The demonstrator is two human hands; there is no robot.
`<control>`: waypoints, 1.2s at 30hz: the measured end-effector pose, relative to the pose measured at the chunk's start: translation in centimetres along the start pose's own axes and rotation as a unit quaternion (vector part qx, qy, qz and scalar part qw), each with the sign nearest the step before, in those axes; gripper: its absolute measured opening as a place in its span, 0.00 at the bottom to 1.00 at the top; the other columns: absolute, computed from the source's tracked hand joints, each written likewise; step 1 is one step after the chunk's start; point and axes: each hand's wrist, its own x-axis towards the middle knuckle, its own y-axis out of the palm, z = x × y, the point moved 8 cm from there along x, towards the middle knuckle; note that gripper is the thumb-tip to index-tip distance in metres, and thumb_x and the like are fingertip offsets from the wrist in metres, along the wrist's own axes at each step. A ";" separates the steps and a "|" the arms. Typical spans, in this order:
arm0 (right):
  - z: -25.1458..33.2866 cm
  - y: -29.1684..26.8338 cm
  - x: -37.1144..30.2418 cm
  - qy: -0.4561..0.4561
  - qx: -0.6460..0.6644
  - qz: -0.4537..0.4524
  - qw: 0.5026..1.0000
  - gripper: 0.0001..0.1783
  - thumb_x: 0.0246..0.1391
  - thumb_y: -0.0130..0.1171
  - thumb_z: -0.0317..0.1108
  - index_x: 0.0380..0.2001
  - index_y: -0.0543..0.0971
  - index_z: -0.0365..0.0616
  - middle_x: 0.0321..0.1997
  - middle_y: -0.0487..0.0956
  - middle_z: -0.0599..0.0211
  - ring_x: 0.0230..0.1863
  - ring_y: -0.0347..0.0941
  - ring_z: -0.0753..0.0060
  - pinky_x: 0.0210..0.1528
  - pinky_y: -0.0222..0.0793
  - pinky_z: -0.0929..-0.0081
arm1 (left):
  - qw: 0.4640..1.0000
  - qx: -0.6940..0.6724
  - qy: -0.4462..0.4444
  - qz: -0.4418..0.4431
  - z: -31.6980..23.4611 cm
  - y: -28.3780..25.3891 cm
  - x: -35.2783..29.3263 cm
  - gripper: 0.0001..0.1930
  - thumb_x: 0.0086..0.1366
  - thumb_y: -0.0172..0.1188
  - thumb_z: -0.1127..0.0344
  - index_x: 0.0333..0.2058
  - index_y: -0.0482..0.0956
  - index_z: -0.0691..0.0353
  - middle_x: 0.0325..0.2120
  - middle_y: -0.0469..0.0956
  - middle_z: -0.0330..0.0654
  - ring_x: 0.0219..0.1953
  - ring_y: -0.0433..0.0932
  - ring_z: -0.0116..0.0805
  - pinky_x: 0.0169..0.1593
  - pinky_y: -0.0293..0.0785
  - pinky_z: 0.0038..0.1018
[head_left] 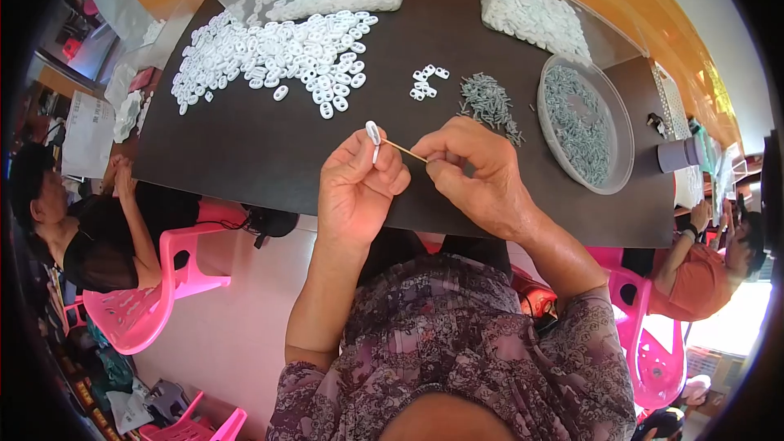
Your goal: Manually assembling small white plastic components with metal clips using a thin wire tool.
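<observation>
Over the near edge of the dark table, my left hand (353,192) is closed, pinching a white oval plastic piece (373,132) upright between thumb and fingers. A thin, light-brown stick (403,149) reaches from my right hand (483,175) to that piece; its tip meets the side nearest my left fingertips. The right thumb and forefinger are shut on the stick's other end. Beyond my hands lies a small cluster of white two-holed pieces (422,88). Close to the right knuckles is a loose heap of small grey screw-like pieces (488,102).
A large pile of white oval pieces (273,49) spreads at the far left. Clear bins of white parts (400,2) stand along the back. A round tub (627,159) of grey pieces sits right. People sit on both sides, near pink chairs (167,286).
</observation>
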 end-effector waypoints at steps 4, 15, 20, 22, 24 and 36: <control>0.2 0.3 -0.6 -0.020 -0.028 0.032 0.999 0.08 0.44 0.54 0.19 0.30 0.78 0.38 0.23 0.69 0.71 0.24 0.63 0.81 0.27 0.60 0.81 | 1.000 0.002 -0.009 0.013 0.5 0.1 0.1 0.08 0.65 0.53 0.65 0.33 0.71 0.65 0.19 0.66 0.36 0.21 0.60 0.27 0.26 0.56 0.24; -0.6 0.3 -1.5 0.083 0.075 -0.025 0.993 0.02 0.45 0.56 0.22 0.25 0.77 0.39 0.20 0.70 0.67 0.23 0.65 0.70 0.25 0.61 0.73 | 0.999 -0.019 -0.038 -0.011 1.6 0.3 -0.2 0.08 0.66 0.52 0.65 0.34 0.71 0.65 0.20 0.68 0.37 0.22 0.63 0.28 0.27 0.59 0.24; 0.2 0.2 -1.7 0.000 0.040 -0.059 0.997 0.04 0.45 0.56 0.20 0.25 0.76 0.40 0.20 0.70 0.68 0.22 0.63 0.72 0.23 0.59 0.73 | 0.999 -0.017 -0.039 -0.023 1.7 0.3 -0.2 0.08 0.66 0.52 0.65 0.34 0.71 0.65 0.20 0.68 0.36 0.23 0.63 0.28 0.28 0.59 0.24; 0.3 0.4 -1.7 -0.008 0.033 -0.062 0.997 0.04 0.45 0.57 0.20 0.25 0.76 0.40 0.20 0.70 0.68 0.22 0.63 0.71 0.22 0.58 0.73 | 0.999 -0.018 -0.039 -0.025 1.7 0.2 -0.2 0.08 0.65 0.53 0.65 0.34 0.71 0.65 0.20 0.68 0.36 0.23 0.63 0.28 0.28 0.59 0.24; 0.3 0.5 -1.9 -0.016 0.026 -0.065 0.997 0.04 0.44 0.57 0.20 0.25 0.76 0.40 0.20 0.70 0.68 0.22 0.63 0.71 0.22 0.58 0.72 | 0.999 -0.020 -0.040 -0.026 1.7 0.0 -0.2 0.08 0.65 0.53 0.65 0.35 0.71 0.65 0.20 0.67 0.36 0.23 0.63 0.28 0.28 0.60 0.24; 0.0 1.1 -2.3 -0.032 -0.005 -0.089 0.995 0.06 0.43 0.57 0.19 0.26 0.75 0.40 0.20 0.70 0.67 0.22 0.64 0.67 0.23 0.59 0.70 | 0.998 -0.032 -0.051 -0.027 2.2 -0.2 -0.4 0.08 0.66 0.52 0.65 0.35 0.71 0.65 0.20 0.69 0.36 0.23 0.65 0.27 0.28 0.61 0.24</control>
